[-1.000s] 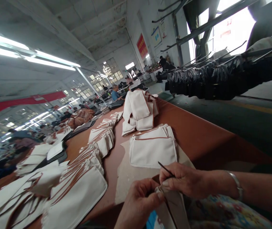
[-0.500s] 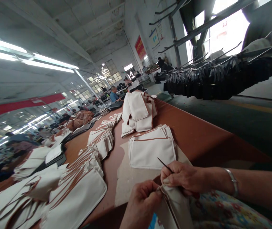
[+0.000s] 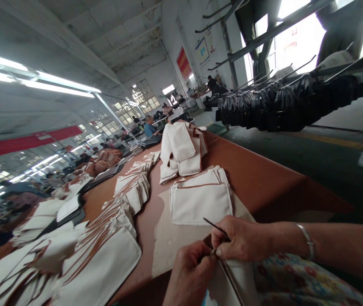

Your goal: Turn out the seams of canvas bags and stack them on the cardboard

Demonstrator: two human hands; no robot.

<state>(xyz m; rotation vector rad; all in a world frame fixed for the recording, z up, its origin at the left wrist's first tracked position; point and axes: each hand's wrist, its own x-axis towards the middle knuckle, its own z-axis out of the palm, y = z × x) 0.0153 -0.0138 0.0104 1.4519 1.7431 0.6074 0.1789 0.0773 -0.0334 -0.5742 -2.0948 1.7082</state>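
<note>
My left hand (image 3: 191, 268) is closed, thumb and fingertips pinching the top corner of an off-white leather-like piece (image 3: 230, 282) with a brown-edged slit or zipper line. Its lower part runs out of view over my lap. My right hand (image 3: 240, 238) is closed around a thin, dark, pointed tool (image 3: 215, 225), whose tip points up and left. The right thumb and fingertips meet the left ones at the piece's corner, where fine detail is hidden by the fingers. Just beyond the hands, a small stack of off-white pouches (image 3: 201, 204) with brown trim lies on the table.
A heap of off-white pouches (image 3: 181, 146) sits farther along the brown tabletop (image 3: 248, 170). To the left runs a long fanned row of pouches (image 3: 105, 263). A rack of black bags (image 3: 279, 108) hangs at right. A person in blue (image 3: 149, 126) sits beyond.
My right thumb has come forward to the corner pinched by my left fingers. The dark tool has shifted slightly down and left. The camera view has turned a little.
</note>
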